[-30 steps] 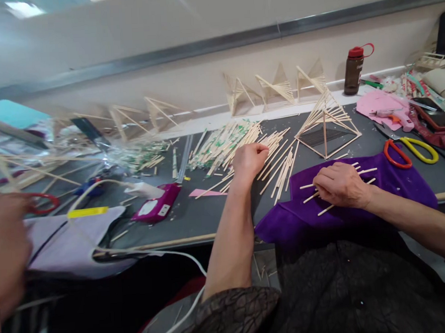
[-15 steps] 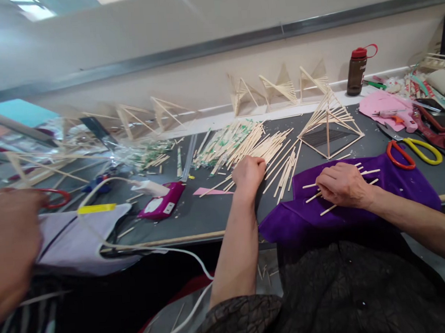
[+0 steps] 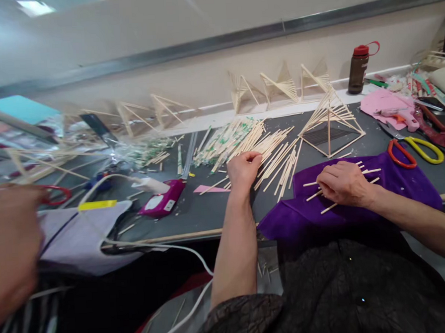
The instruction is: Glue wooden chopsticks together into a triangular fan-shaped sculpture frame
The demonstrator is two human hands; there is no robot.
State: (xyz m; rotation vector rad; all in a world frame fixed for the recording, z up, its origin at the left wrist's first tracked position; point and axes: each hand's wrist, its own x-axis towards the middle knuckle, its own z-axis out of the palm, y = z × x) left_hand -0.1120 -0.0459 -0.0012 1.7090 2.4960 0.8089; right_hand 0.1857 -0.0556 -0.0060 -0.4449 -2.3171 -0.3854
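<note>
My left hand is at the near end of a loose pile of thin wooden sticks. Its thumb and forefinger are bent into a pinch, and whatever lies between the tips is hidden. Several wooden sticks are gripped in my right hand, their ends poking out on both sides. That hand rests over a purple cloth at the table's front edge. Beyond it stands a pyramid-shaped stick frame, with strung rows of sticks on its upper sides.
Red-and-yellow-handled scissors, a pink glue gun and a bottle are on the right. Stick models line the wall. Left are a magenta power box, a white cable and another person's blurred hand.
My left hand has shifted slightly left, and a gap now shows between its thumb and forefinger. My right hand keeps its hold on the sticks over the cloth.
</note>
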